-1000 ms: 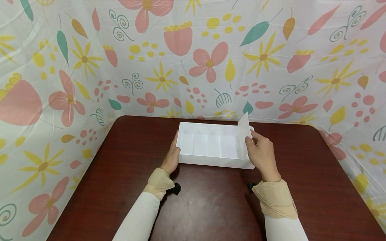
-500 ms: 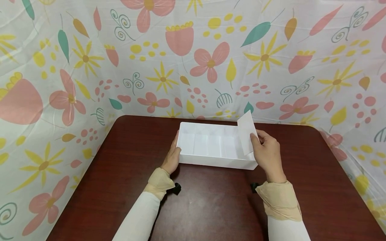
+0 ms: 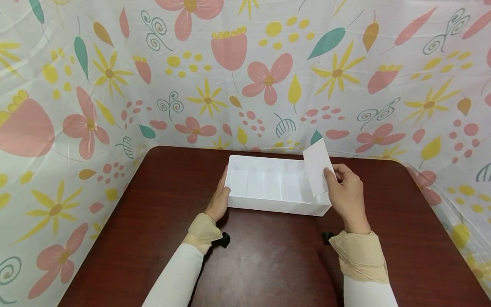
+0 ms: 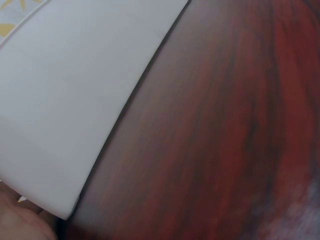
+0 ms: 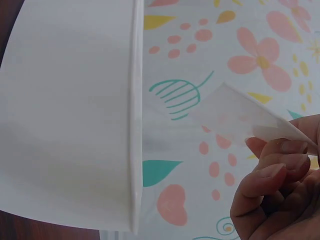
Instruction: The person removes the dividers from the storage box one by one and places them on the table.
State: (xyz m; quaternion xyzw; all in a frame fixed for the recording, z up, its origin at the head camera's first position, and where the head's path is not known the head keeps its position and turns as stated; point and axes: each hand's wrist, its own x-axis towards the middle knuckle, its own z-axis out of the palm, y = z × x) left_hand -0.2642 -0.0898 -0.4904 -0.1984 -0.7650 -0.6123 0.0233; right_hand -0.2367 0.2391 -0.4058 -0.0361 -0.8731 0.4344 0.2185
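Observation:
A white rectangular box [image 3: 272, 205] with an open top and faint cross lines inside lies on the table. My left hand [image 3: 218, 199] grips its left end, thumb at the near corner and the other fingers mostly hidden behind the end wall. Over the box's right end, my right hand [image 3: 348, 194] pinches a thin white divider panel [image 3: 316, 165] between thumb and fingers, tilted above the rim. In the right wrist view the panel [image 5: 240, 110] looks slightly see-through and stands apart from the box wall [image 5: 70, 110]. The left wrist view shows the box's long side [image 4: 75, 95].
Dark red-brown wooden table [image 3: 261, 256] spreads around the box, with rounded far corners. A flower-printed cloth [image 3: 264, 51] hangs behind the table and along its sides. Small black pieces [image 3: 224, 239] stick out from both wrist bands.
My right hand has moved right, drawing the divider panel up and out of the box's right end; more of its face shows. My left hand stays on the box.

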